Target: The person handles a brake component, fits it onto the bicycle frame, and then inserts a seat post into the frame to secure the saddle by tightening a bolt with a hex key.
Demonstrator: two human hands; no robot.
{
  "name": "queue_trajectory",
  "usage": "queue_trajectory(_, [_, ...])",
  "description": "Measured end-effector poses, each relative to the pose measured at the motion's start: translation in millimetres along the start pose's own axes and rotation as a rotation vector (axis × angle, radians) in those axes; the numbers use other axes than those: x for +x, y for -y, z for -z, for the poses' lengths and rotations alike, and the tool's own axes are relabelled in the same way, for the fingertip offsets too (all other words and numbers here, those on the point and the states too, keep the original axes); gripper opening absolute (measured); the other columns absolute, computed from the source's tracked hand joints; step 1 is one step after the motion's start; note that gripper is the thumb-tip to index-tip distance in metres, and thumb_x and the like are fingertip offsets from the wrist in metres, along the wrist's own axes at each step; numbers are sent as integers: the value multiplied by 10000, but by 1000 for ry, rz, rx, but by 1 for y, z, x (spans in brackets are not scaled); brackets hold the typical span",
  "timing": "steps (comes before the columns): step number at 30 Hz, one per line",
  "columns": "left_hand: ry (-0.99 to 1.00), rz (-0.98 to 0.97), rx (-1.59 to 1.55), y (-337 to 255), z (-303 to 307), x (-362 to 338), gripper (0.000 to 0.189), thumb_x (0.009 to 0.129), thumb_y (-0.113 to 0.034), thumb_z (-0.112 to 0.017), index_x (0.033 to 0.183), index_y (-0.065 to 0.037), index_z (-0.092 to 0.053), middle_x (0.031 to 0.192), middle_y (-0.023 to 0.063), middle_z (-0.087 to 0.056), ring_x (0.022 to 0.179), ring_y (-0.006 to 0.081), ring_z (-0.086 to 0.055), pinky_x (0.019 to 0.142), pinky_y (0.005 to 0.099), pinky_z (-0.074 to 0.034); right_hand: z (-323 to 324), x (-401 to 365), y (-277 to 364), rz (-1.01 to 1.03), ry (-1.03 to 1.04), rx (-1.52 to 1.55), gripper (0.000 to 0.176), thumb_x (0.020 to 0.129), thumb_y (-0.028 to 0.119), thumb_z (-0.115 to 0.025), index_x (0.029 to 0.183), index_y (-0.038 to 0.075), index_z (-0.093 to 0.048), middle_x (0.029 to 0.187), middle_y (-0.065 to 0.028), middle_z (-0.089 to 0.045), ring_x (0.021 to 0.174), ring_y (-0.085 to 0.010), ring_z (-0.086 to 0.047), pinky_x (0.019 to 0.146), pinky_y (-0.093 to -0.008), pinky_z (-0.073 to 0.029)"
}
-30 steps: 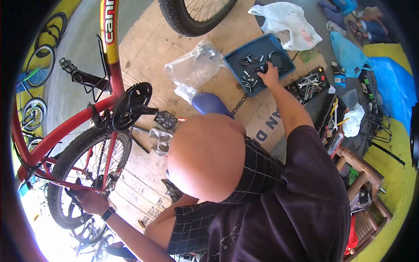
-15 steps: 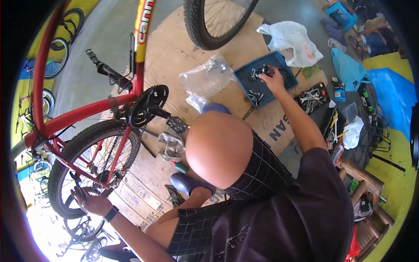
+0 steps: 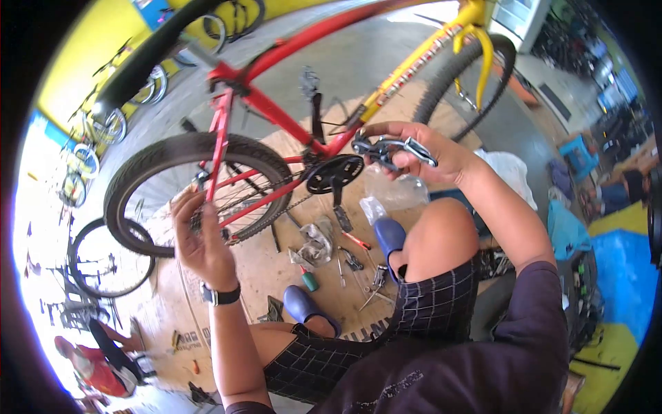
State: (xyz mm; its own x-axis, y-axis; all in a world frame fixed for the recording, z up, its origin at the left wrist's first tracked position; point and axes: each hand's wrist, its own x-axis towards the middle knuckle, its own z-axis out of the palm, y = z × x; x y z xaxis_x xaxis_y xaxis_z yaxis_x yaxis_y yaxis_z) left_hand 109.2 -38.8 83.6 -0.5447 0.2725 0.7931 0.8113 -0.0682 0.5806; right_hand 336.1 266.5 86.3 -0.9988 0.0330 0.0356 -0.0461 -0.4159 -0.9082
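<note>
My right hand [image 3: 431, 155] is raised in front of the bicycle's crank area, its fingers closed round a black and silver metal bike part [image 3: 393, 150]. My left hand [image 3: 201, 238], with a watch on the wrist, is up beside the rear wheel [image 3: 138, 162]; its fingers are bent and slightly apart, and nothing shows in them. Before me stands a red and yellow bicycle [image 3: 276, 58]. Its chainring [image 3: 334, 174] is just below and left of the held part.
Cardboard [image 3: 241, 310] covers the floor, with a green bottle [image 3: 309, 279], a crumpled bag [image 3: 314, 245] and several tools. A blue tray [image 3: 452, 200] is partly hidden behind my knee. A person in red [image 3: 103, 372] is at the lower left.
My right hand has lifted the metal part from the blue tray and brought it up near the frame. My left hand has risen from the lower rear wheel. The view has turned, showing more of the bicycle.
</note>
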Motion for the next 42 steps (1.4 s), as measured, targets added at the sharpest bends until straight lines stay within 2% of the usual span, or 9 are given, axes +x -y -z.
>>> queue_trajectory(3, [159, 158, -229, 0, 8, -10, 251, 891, 14, -665, 1140, 37, -640, 1152, 138, -658, 1068, 213, -622, 968, 344, -475, -45, 40, 2, -80, 114, -58, 608, 886, 87, -721, 1434, 38, -462, 1197, -81, -655, 931, -132, -662, 856, -287, -577])
queue_trajectory(8, [288, 252, -413, -11, -3, -24, 454, 913, -75, -692, 1341, -7, -560, 1258, 136, -616, 1127, 222, -623, 922, 338, -513, -95, 90, -17, -187, 215, -139, 499, 927, 97, -695, 1384, 27, -508, 1125, -46, -664, 946, -125, -674, 872, -310, -580])
queue_trajectory(11, [375, 127, -245, -14, 8, -16, 377, 908, -103, -700, 1269, -23, -632, 1201, 146, -649, 1089, 230, -642, 885, 327, -518, -103, 109, -45, -194, 215, 6, 378, 952, 135, -671, 1302, 36, -567, 1134, -51, -666, 951, -142, -682, 882, -322, -578])
queue_trajectory(14, [424, 228, -118, 5, 16, -18, 360, 943, -138, -691, 1272, -4, -632, 1145, 112, -682, 1054, 137, -637, 878, 283, -517, -108, 119, -70, -219, 48, 150, 315, 978, 199, -644, 1247, 44, -592, 1131, -52, -671, 959, -154, -685, 886, -324, -575])
queue_trajectory(16, [358, 392, -220, 15, 13, -22, 351, 924, -93, -715, 1248, 18, -637, 1103, 78, -696, 943, 103, -639, 812, 248, -515, -121, 117, -72, -129, 42, 139, 301, 1010, 257, -602, 1212, 34, -620, 1089, -55, -678, 937, -142, -682, 889, -316, -566])
queue_trajectory(18, [298, 566, -490, 10, 12, -25, 359, 912, -54, -720, 1251, 25, -634, 1057, 34, -671, 896, 80, -609, 773, 226, -504, -125, 119, -82, -16, -60, -189, 341, 1021, 287, -583, 1208, 4, -619, 1042, -55, -674, 889, -132, -678, 844, -303, -569])
queue_trajectory(24, [447, 609, -376, 21, 9, -33, 476, 859, -19, -769, 1303, 14, -600, 998, -18, -590, 864, 50, -559, 750, 211, -486, -123, 121, -97, 36, -142, -215, 407, 1036, 342, -546, 1203, -24, -614, 964, -79, -669, 807, -135, -674, 744, -296, -568])
queue_trajectory(34, [313, 739, -448, 25, -15, -37, 466, 851, -10, -770, 1261, 70, -563, 1055, 55, -647, 944, 117, -650, 810, 249, -564, -111, 131, -101, 24, -252, -97, 451, 1028, 416, -539, 1150, -11, -620, 950, -72, -669, 786, -149, -669, 716, -293, -551])
queue_trajectory(42, [275, 803, -649, 26, -19, -36, 435, 871, -41, -762, 1251, 52, -572, 1024, 63, -695, 869, 87, -649, 724, 237, -553, -106, 128, -101, 80, -222, -302, 282, 1020, 233, -580, 1160, -6, -635, 874, -36, -661, 717, -103, -627, 637, -265, -520])
